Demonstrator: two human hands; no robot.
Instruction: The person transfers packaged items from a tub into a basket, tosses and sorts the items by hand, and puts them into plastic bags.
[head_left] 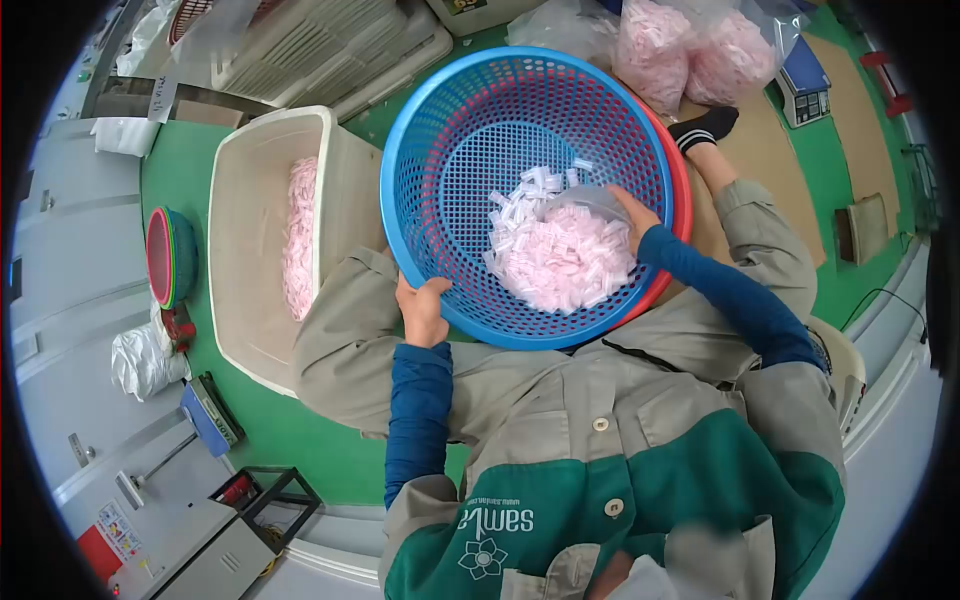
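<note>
A blue perforated plastic basket (420, 270) sits tilted between my legs, with a red basket (682, 205) showing behind its right rim. Small pale pink and white tube-like pieces (565, 255) are heaped in its lower right part. My left hand (424, 312) is closed on the basket's lower left rim, thumb on top. Inside the basket on the right, my right hand (635, 216) grips a translucent greyish scoop-like dish (588, 201) at the upper edge of the heap. The dish's exact shape is partly hidden by the pieces and fingers.
A large cream tub (225, 250) holding pink pieces stands on the left. Plastic bags of pink pieces (655, 55) lie at the back right, near a blue scale (803, 80). Small nested baskets (160, 258) and another scale (208, 415) are far left on the green floor.
</note>
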